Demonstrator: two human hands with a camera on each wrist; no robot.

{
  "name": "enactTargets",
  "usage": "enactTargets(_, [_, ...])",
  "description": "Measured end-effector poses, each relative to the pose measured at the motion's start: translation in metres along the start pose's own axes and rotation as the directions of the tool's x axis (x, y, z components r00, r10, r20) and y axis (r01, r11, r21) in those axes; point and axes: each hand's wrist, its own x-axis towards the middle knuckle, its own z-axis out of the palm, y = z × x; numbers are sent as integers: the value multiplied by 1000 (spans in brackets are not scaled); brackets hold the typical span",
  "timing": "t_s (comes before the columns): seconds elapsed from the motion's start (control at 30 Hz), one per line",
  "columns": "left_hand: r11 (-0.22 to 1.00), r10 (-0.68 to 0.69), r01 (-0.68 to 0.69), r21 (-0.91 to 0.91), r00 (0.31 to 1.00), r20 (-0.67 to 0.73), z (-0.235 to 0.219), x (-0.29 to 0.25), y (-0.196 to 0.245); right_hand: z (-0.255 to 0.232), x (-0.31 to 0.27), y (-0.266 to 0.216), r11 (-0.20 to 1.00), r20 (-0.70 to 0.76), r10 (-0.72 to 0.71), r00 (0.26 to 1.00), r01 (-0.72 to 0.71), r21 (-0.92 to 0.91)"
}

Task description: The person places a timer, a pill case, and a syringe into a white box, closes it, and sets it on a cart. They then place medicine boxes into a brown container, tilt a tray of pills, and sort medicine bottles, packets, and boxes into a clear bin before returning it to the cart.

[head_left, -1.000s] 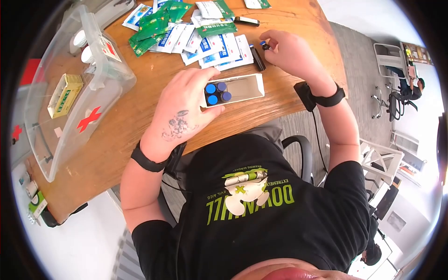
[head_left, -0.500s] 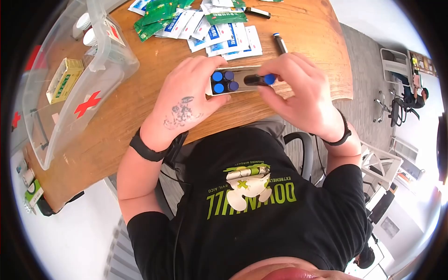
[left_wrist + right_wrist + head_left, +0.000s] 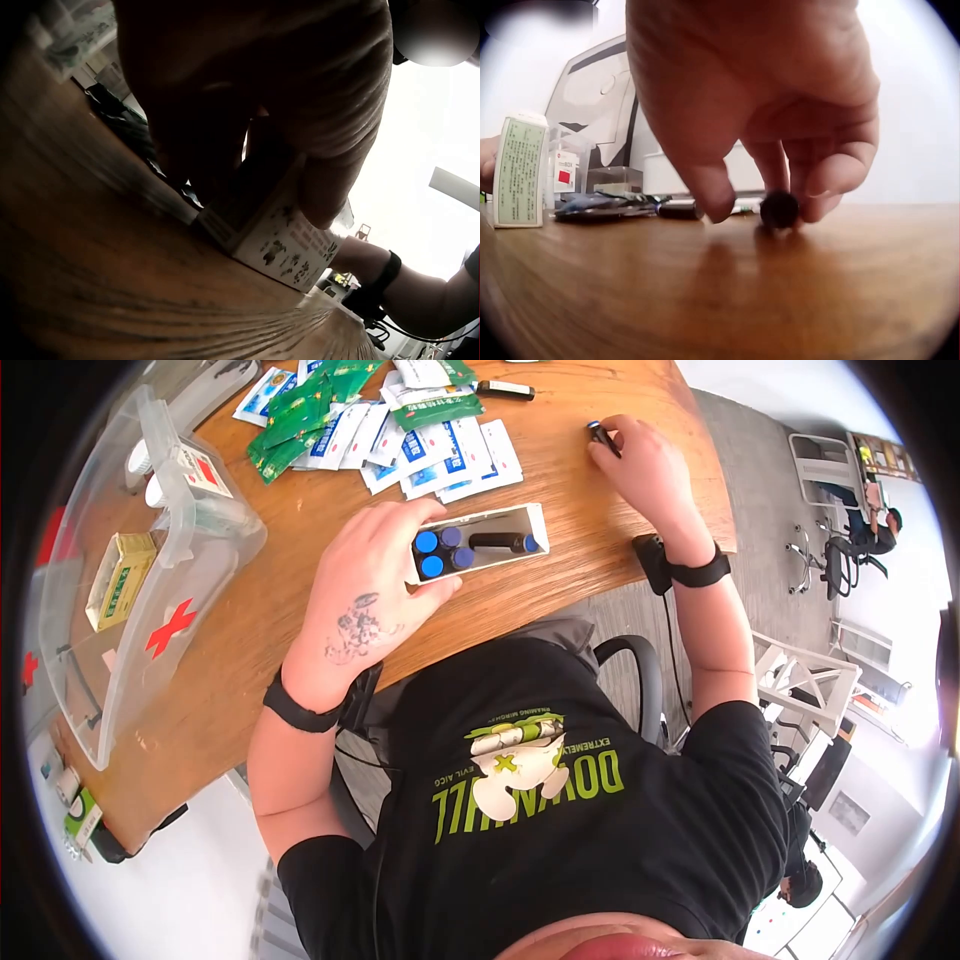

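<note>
My left hand (image 3: 365, 585) grips a small white carton (image 3: 500, 563) on the wooden table, fingers along its far side and thumb along the near one. Several small dark bottles with blue caps (image 3: 427, 542) stand upright in its left end. Another dark bottle (image 3: 497, 542) lies in the right part, cap to the right. At the table's right side, my right hand (image 3: 645, 475) is lowered around a lying dark bottle (image 3: 601, 434). In the right wrist view this bottle (image 3: 780, 211) is against the fingers, while the thumb stands a little apart from it.
Green and white sachets (image 3: 430, 450) are piled at the back, with one more dark bottle (image 3: 506, 390) beside them. On the left stands a clear plastic box (image 3: 215, 550) with a red cross, holding white bottles and a yellow carton (image 3: 122, 582). The table's edge runs before my body.
My right hand has brought a dark bottle into the carton, let go of it there, and moved right and back to another bottle. My left hand keeps its grip on the carton.
</note>
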Motion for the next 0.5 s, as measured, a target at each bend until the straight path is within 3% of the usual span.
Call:
enactTargets(0.1, [1000,-8,8,14,1000,3,1,1,-2,-1,4,3,991,99,96,990,-104,79])
enactTargets(0.2, [1000,-10,10,8,1000,-2,0,0,-1,-4,-1,2,931,-92,-2,996,35,364])
enactTargets(0.33, [998,70,-69,16,995,-75,4,0,-4,-44,-25,-36,702,-82,61,995,15,712])
enactTargets(0.37, [996,85,-85,15,993,-83,5,0,-4,-49,-32,-39,523,-82,62,995,38,852])
enactTargets(0.47, [996,88,-88,7,993,-81,5,0,-5,-77,-51,-66,444,-133,-147,980,185,877])
enactTargets(0.5, [998,62,-62,5,997,-55,3,0,-3,-80,-56,-76,425,-135,-102,986,166,890])
